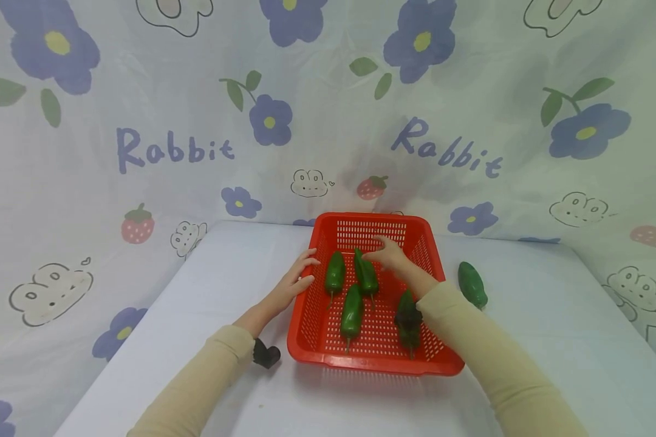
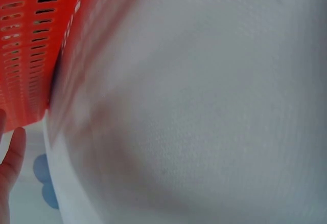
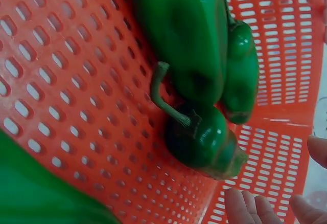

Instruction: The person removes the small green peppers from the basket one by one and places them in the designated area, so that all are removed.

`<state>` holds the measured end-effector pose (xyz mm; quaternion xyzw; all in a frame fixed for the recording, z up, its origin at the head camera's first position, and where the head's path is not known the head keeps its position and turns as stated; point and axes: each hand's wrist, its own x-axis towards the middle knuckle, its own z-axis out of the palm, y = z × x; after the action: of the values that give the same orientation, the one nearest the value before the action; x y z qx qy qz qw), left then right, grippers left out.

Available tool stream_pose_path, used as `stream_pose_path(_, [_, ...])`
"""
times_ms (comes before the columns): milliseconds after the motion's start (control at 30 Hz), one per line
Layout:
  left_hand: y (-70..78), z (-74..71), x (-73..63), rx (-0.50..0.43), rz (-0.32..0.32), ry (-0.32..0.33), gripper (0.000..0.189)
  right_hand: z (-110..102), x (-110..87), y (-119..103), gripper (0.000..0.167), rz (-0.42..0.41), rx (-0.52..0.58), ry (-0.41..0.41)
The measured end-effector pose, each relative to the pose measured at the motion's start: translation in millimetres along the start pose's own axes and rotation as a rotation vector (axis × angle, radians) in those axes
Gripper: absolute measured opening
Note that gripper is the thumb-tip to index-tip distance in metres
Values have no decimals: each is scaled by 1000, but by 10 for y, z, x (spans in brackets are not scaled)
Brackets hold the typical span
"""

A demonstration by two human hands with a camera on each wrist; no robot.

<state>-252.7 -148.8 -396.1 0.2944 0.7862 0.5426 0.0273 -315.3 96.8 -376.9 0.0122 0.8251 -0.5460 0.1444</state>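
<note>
A red plastic basket (image 1: pixel 377 368) with slotted walls holds several green peppers. One pepper (image 1: pixel 335 272) lies by its left wall, a second pepper (image 1: pixel 367 276) beside it, and a third pepper (image 1: pixel 352 312) nearer the front. Under my right forearm, another pepper (image 1: pixel 408 331) is partly covered. My left hand (image 1: pixel 290 286) rests at the basket's left rim with fingers extended. Over the inside of the basket, my right hand (image 1: pixel 392 258) hovers with spread, bent fingers and nothing between them. In the right wrist view its fingertips (image 3: pixel 250 206) show below a pepper with a curved stem (image 3: pixel 204 137).
One more green pepper (image 1: pixel 472 284) lies on the white tabletop (image 1: pixel 536 321), right of the basket. Behind the table hangs a cloth (image 1: pixel 328 152) printed with flowers, rabbits and strawberries. A dark wrist device (image 1: pixel 265 354) sits under my left wrist.
</note>
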Motion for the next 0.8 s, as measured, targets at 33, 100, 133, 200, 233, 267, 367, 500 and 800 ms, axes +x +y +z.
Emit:
stream_pose_path(33, [5,1,0,1,1,0,33,12,1,7,68,10,2,-2])
stream_pose_path(100, [3,1,0,-4,4,0,33,37,5,21,67,28,8,-2])
stream_pose_path(133, [10,-1,1,-7,-2,-1,33,50,13,30,67,38,13,0])
stream_pose_path(200, [11,-4,3,-12,-10,-1,34,79,26,45,68,50,14,3])
stream_pose_path(233, [3,-7,3,-14,-13,1,35,93,32,53,68,51,9,4])
stream_pose_path(267, [-1,-10,3,-16,-17,2,35,107,36,61,68,52,4,5])
stream_pose_path(367, [-16,-13,4,-18,-28,0,36,149,46,95,68,57,-24,8])
stream_pose_path(500, [-25,-11,4,-25,-35,-5,36,195,55,152,69,45,-77,15])
stream_pose_path(800, [-25,-11,1,-27,-32,-6,37,258,49,231,66,20,-125,26])
